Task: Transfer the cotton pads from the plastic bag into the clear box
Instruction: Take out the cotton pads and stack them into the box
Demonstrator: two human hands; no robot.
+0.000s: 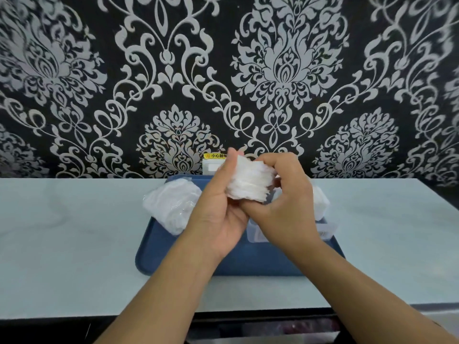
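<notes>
A thick stack of white cotton pads [250, 181] is held up above the blue tray [248, 264]. My left hand [218, 214] grips the stack from the left and below, thumb on top. My right hand [285, 199] holds its right side with curled fingers. The plastic bag [171, 207], still full of white pads, lies on the tray's left part. The clear box [255, 232] stands on the tray under my right hand and is mostly hidden by it. More white pads [321, 202] show behind my right hand, on the box's far right side.
The tray lies on a pale table [74, 244] against a black wall with silver patterns. A white wall fitting with a yellow label [211, 162] sits behind the tray. The table's front edge runs below my forearms.
</notes>
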